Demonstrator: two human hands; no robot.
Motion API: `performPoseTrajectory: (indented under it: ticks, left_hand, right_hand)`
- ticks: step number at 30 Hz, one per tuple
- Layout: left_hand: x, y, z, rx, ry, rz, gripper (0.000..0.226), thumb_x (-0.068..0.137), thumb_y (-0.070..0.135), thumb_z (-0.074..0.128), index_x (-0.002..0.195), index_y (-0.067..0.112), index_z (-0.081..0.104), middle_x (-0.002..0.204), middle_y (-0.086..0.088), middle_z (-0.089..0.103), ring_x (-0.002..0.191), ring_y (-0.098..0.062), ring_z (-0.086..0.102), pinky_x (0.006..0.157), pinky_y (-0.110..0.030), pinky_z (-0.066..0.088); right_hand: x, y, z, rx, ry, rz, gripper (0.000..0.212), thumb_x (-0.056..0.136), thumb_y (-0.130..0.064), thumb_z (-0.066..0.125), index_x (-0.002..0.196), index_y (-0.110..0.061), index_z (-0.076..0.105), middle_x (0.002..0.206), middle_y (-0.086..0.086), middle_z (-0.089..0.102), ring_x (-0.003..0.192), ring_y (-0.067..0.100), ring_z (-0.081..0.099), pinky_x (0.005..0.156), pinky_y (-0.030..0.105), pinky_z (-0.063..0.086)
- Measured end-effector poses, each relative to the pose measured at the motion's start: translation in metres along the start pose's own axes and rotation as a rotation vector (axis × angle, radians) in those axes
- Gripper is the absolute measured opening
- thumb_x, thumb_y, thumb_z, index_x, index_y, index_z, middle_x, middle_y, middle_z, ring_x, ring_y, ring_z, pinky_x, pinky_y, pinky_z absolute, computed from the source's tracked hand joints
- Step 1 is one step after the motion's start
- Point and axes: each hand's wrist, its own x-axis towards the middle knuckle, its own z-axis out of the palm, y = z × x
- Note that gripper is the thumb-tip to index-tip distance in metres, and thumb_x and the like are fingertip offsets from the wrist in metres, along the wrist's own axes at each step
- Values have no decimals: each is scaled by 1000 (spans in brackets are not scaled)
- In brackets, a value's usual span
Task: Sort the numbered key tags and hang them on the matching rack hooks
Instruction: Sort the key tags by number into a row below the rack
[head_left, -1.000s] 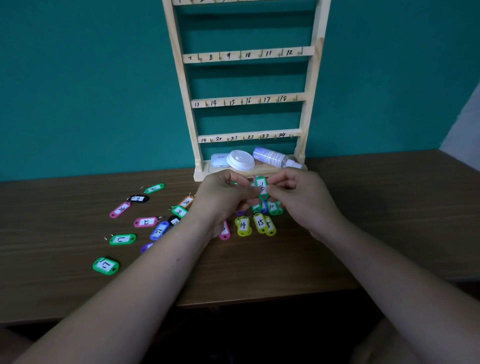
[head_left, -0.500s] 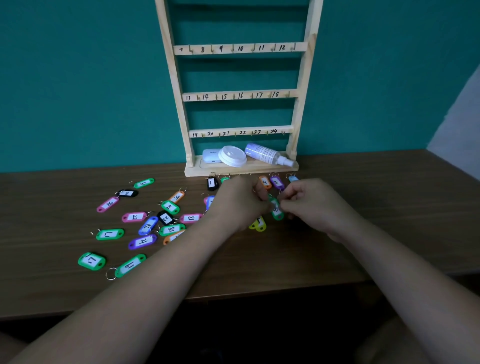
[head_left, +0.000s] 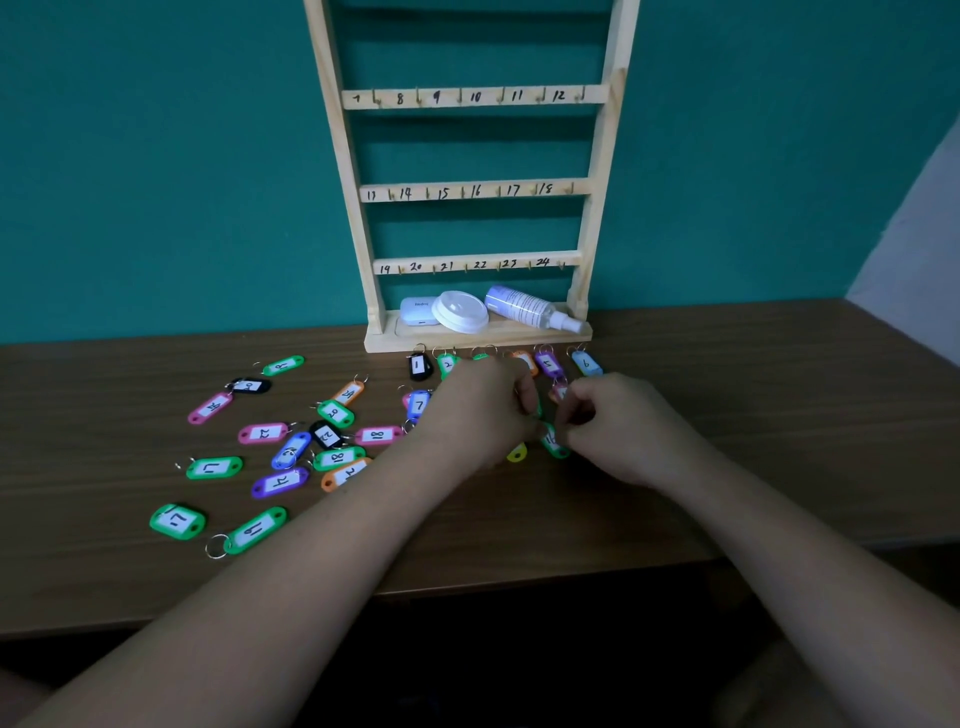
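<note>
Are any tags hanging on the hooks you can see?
No, every hook in view on the rack is bare, and the tags lie on the table.

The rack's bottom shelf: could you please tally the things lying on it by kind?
case: 1
lid: 1
spray bottle: 1
Total: 3

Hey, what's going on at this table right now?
A person is sorting numbered key tags on a wooden table. The left hand and right hand both pinch a green tag between them. A row of tags lies in front of the wooden rack; more lie scattered to the left. The rack's visible hooks hold nothing.
</note>
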Motion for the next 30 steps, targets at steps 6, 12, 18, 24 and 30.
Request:
performPoseTrajectory:
  ticks: [6,12,18,24,30]
  left_hand:
    - [1,-4,-1,3,0,-15,26,74,26,91,78,28,66,85,8,72,84,-16,67,78,-34,57]
    - [0,-8,-10,-54,78,9,17,80,27,87,82,24,70,78,9,71,76,-9,66,65,-25,48]
    - [-4,-27,-37,-116,162,-29,14,86,32,83,83,26,71,79,11,73,75,0,65,65,-19,48]
    - [-15,-63,-70,-186,217,-130,11,88,29,81,84,24,72,78,8,74,66,-2,65,62,-24,53]
    - [-24,-101,-99,-242,287,-214,13,89,31,82,87,22,73,81,2,75,73,-13,67,74,-32,53]
  right_hand:
    - [0,-2,0,28,2,5,11,91,-26,80,100,-30,76,103,-12,68,95,4,63,65,18,44]
    - [3,-3,-3,51,38,-15,7,96,-27,75,102,-30,75,99,-15,62,94,2,60,64,18,42]
    - [6,-15,4,157,169,-106,6,95,-24,75,95,-31,75,88,-17,68,82,-6,62,63,12,40]
    - [13,-37,20,220,179,-229,7,94,-22,75,94,-29,75,84,-14,71,83,-3,64,69,16,46]
    - [17,-62,34,212,130,-289,8,96,-24,72,97,-31,74,84,-15,69,82,-5,62,67,16,43]
